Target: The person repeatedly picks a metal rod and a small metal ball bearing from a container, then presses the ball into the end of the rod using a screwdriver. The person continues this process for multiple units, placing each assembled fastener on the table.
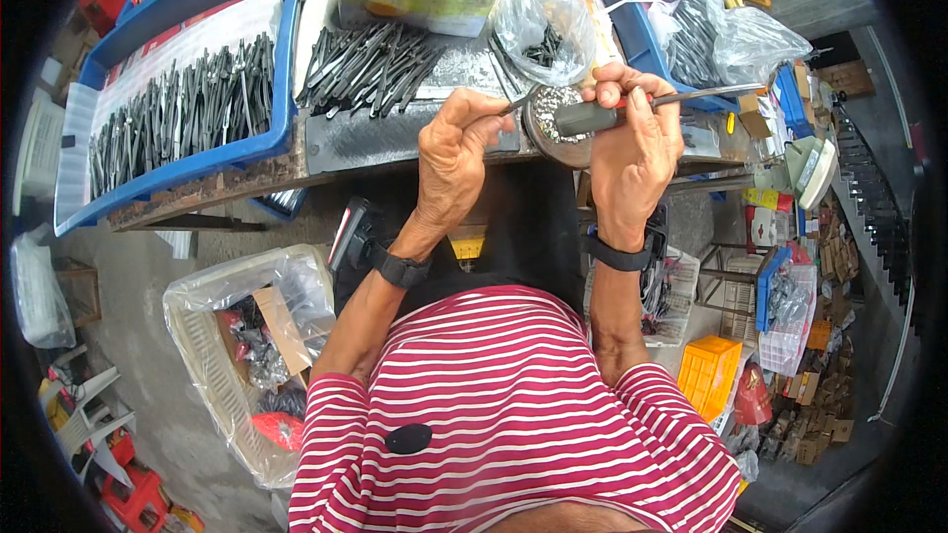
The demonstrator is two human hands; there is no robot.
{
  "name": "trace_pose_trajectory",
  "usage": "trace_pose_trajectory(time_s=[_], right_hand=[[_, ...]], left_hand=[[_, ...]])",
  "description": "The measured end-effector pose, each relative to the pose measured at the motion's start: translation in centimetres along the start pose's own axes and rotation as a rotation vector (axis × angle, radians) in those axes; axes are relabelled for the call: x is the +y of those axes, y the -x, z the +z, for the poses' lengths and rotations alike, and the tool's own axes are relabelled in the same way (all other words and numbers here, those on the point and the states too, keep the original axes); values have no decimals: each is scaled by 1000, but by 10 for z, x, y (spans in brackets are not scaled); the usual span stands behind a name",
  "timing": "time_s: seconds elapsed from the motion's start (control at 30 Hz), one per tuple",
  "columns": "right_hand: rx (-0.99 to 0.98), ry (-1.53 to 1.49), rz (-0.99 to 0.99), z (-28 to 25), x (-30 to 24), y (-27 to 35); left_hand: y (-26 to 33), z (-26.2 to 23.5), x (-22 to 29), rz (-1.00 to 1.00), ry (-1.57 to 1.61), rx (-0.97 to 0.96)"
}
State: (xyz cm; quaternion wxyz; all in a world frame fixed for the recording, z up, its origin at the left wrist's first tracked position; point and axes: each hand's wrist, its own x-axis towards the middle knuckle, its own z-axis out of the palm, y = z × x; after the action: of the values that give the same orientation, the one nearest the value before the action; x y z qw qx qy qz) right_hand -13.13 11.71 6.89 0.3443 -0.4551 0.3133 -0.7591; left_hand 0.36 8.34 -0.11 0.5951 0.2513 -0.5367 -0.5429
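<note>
The dark grey, block-ended tool [586,119] with a thin metal shaft [716,92] is clamped now between the right hand's [637,158] thumb and fingers; its block juts out left of that grip, over the round dish [534,138] of silvery bits [553,99]. A thin dark strip [514,106] is pinched by the left hand [454,158] beside the dish's left rim. Beyond the dish, a clear plastic bag [573,20] is seen.

The head-worn fisheye looks down, close over the striped shirt [484,375], toward the workbench [370,146]
</note>
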Motion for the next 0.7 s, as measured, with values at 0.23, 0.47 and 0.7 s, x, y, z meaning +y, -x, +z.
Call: trace_pose_trajectory(time_s=[0.23,0.47,0.7], right_hand=[[-139,150,-166,20,0,-16],[-169,267,-129,18,11,-13],[-170,194,-390,44,-37,-27]], left_hand=[[-5,-4,-10,-75,213,-125],[-3,-7,-16,-95,235,-115],[-1,-8,-19,-94,247,-115]])
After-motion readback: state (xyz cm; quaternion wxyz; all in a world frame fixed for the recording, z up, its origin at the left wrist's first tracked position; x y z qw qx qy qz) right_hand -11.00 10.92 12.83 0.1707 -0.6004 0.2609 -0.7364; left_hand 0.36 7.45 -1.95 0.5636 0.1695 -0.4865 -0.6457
